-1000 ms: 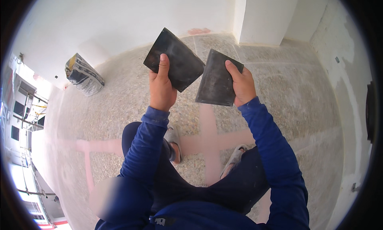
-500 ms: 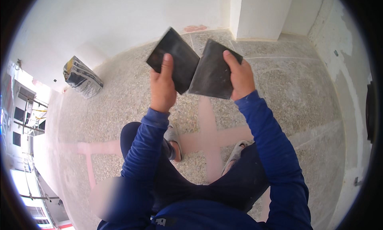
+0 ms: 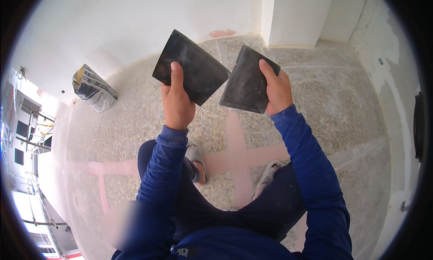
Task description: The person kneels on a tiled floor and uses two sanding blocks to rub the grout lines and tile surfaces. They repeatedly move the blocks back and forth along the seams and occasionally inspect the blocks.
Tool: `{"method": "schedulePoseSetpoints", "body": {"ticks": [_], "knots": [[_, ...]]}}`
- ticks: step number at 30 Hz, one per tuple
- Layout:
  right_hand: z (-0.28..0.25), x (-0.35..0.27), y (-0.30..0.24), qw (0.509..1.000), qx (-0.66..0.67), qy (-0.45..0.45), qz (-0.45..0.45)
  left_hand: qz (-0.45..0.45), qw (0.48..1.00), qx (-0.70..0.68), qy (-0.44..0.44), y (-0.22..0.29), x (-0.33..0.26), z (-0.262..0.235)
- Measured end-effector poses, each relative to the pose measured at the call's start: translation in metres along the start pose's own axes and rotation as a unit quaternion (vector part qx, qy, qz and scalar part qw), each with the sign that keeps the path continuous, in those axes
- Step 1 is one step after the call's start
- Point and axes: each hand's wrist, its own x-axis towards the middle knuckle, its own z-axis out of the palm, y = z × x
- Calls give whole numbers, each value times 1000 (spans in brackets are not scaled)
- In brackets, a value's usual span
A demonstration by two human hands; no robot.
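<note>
I hold two flat, dark slabs, squarish like tiles, up over the floor in front of me. Closed on the lower left part of one black slab (image 3: 198,64), my left hand (image 3: 178,106) has its thumb flat on the face and its fingers hidden behind. The other black slab (image 3: 246,84) is gripped at its right edge by my right hand (image 3: 278,91), thumb on top, fingers underneath. Both slabs are tilted, and dusty marks show on them. The left slab's right corner comes up to the right slab's left edge; whether they touch I cannot tell.
A crumpled, open-topped sack (image 3: 95,92) stands at the left by the white wall (image 3: 135,21). Pink strips (image 3: 238,156) cross the speckled floor (image 3: 315,106) near my feet. A white pillar (image 3: 297,18) juts out at the back. Bars and railings show at far left.
The slabs have drawn apart at their lower ends. My left hand has shifted left and turned its slab; my right hand has moved slightly right with the other.
</note>
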Motion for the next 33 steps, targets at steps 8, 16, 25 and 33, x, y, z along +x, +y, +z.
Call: {"method": "schedulePoseSetpoints", "body": {"ticks": [8, 16, 25, 33], "knots": [[-2, 2, 12, 997, -67, 34, -23, -18, 1000, -15, -9, 1, -4, 4], [-3, -2, 9, 999, -42, 30, -11, 20, 999, 27, -20, -2, -1, -1], [-2, -2, 3, 999, -24, 13, -22, 20, 1000, 7, -13, -1, -2, -2], [2, 0, 12, 995, -81, 42, -28, 8, 996, 73, -53, -3, -5, -2]]}}
